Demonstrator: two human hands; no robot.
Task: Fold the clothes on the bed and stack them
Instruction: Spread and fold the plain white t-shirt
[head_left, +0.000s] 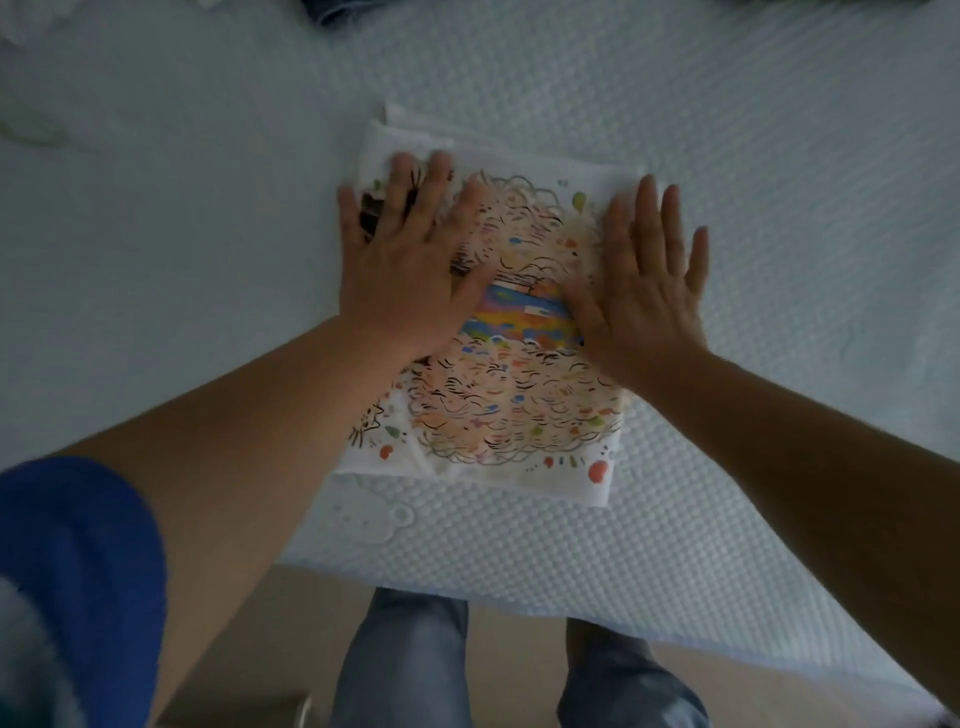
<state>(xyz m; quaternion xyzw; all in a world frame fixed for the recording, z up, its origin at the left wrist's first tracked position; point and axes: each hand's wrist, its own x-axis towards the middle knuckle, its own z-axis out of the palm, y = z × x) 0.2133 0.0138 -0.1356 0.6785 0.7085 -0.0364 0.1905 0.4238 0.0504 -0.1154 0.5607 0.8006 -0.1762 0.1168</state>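
Hands, left hand (400, 270) and right hand (644, 296), press flat, fingers straight, on folded printed shirt (509, 410); no legible writing.

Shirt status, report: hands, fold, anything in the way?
Left hand and right hand flat, pressing the shirt. Shirt folded, on the bed. Nothing on top but the hands.

I see my left hand (410, 270) and right hand (644, 291) pressing flat on the folded printed shirt (514, 405) on the bed (753, 182).
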